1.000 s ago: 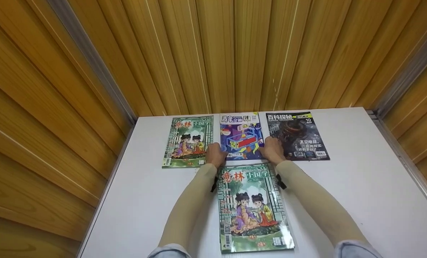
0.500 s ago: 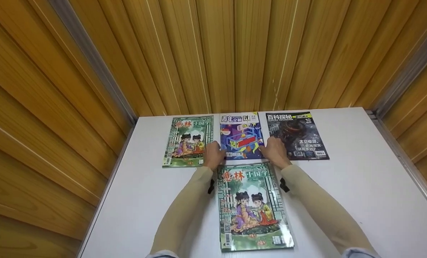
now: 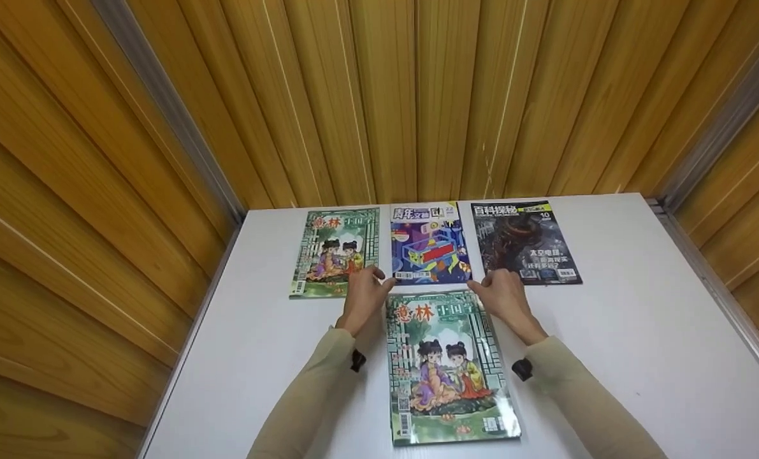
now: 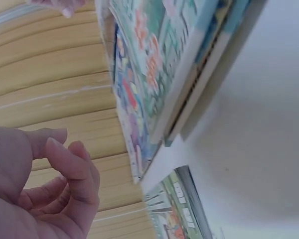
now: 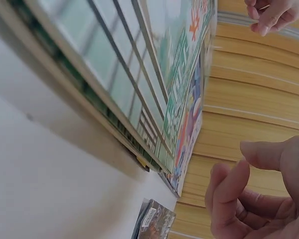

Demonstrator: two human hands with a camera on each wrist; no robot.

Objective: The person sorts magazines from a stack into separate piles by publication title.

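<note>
My left hand hovers near the lower left corner of the purple-covered magazine, over the edge of the back green magazine. Opposite it, my right hand is by the purple magazine's lower right corner, close to the dark-covered magazine. Both hands have loosely bent fingers and hold nothing; the left wrist view shows a gap between thumb and fingers, as does the right wrist view at the other fingers. Between the forearms lies a green magazine stack, its layered edges visible in the wrist views.
All the magazines lie face up on a white table. Three stand in a row along the back, with the green stack in front of the middle one. Wood-patterned panels rise behind the table and at both sides.
Both hands have let go of the purple magazine's sides and drawn back towards the person, spreading slightly apart. The purple magazine and the others stay where they were.
</note>
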